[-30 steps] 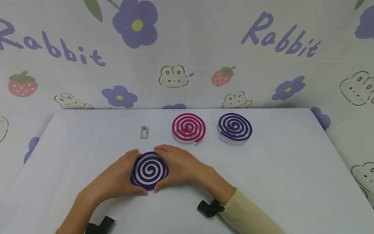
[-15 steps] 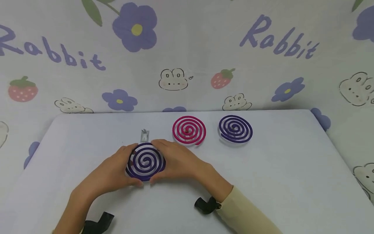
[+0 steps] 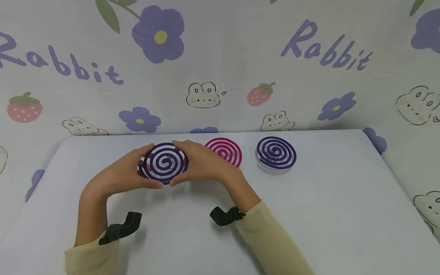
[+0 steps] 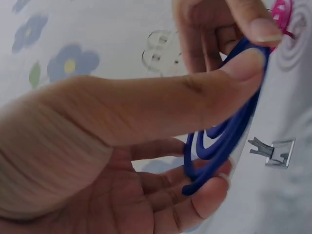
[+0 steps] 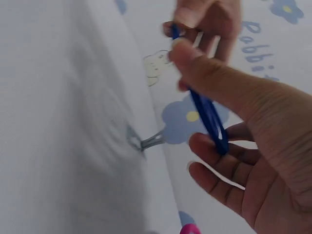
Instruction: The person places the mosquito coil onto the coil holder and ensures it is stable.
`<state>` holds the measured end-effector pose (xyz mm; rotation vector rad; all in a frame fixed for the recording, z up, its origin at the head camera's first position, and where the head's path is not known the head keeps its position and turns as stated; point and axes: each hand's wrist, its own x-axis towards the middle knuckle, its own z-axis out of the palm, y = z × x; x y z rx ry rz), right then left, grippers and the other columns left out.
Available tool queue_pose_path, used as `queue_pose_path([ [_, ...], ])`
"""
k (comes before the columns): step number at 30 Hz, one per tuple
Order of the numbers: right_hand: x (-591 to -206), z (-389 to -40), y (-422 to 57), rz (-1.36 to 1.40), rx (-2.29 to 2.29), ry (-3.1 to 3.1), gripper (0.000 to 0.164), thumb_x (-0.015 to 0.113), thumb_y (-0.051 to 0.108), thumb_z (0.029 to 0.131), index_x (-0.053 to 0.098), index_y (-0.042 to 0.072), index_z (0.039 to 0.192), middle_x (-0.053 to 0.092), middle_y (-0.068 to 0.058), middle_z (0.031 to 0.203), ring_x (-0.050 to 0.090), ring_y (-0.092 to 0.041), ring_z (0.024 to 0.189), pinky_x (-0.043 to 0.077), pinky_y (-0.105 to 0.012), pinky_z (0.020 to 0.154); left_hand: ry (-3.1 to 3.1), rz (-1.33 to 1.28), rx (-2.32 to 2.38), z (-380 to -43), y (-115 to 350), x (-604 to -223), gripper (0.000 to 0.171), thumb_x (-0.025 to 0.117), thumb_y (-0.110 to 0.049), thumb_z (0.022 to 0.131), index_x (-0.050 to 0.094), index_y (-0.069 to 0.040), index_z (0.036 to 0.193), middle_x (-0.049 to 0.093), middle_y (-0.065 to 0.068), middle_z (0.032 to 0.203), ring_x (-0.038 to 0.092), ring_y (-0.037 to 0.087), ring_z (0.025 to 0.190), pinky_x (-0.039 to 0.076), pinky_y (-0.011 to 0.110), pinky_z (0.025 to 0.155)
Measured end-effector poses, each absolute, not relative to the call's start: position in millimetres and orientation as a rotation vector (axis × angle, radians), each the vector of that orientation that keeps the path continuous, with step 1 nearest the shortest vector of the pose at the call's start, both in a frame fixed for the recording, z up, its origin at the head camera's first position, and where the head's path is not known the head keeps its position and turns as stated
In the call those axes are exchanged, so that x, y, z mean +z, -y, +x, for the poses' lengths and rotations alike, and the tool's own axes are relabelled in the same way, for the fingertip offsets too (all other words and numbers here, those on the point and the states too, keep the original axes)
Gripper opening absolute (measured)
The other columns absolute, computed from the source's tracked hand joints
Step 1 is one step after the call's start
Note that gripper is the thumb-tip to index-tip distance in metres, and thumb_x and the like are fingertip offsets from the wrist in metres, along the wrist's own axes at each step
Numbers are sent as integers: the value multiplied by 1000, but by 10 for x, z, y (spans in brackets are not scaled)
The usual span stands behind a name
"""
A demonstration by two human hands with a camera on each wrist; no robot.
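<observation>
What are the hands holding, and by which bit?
The left hand and right hand hold a dark blue spiral by opposite sides of its outer edge.

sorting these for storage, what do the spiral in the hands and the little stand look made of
Dark blue spiral: perhaps plastic or dyed pressed material, smooth and fairly matt; its even colour fits either, so I can't be sure. Small stand: probably thin bare metal with a slight shine, judging by its silvery-grey colour, bright edges and thin, bent shape.
</observation>
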<state>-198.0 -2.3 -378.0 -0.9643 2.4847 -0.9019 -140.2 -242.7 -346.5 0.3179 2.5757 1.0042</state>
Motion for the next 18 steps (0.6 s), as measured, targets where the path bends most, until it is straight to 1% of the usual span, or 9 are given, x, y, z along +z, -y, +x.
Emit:
queue_pose_path([
  [4,-3717,-2108,85,-914,-906,-2480,109,95,43,78,37,12,164,55,-9,155,53,-24,142,49,-42,121,-2526,330,1149,-1523,2538,-3531,99,91,-28,85,34,-10,164,58,21,147,58,39,132,63,49,101],
  [8,-3728,-2162,106,-877,-936,-2474,110,95,41,79,34,11,166,53,-11,158,52,-26,144,45,-44,124,-2521,250,1228,-1604,2570,-3614,94,87,-27,90,33,-11,165,57,22,148,59,40,132,62,45,98],
  [11,-3774,-2178,107,-860,-974,-2477,109,94,39,80,33,11,166,51,-13,159,51,-28,146,45,-46,124,-2518,184,1270,-1657,2558,-3667,87,78,-33,97,31,-12,167,54,23,151,59,41,132,60,44,99],
  [13,-3805,-2193,119,-857,-1006,-2477,108,93,37,82,32,10,167,50,-14,158,50,-29,146,45,-46,124,-2516,138,1304,-1686,2557,-3690,80,71,-36,102,30,-13,167,52,23,154,60,41,133,59,46,102],
  [16,-3843,-2223,156,-871,-1064,-2478,106,92,36,82,33,10,166,53,-14,154,50,-28,143,48,-46,122,-2513,50,1368,-1727,2569,-3715,71,64,-33,107,30,-15,167,51,24,155,62,41,133,58,46,106],
  [18,-3870,-2245,192,-883,-1105,-2473,103,92,35,83,35,10,164,56,-13,150,51,-27,140,50,-45,119,-2507,-28,1417,-1755,2578,-3737,69,62,-28,108,30,-16,168,52,25,154,63,40,132,59,42,106],
])
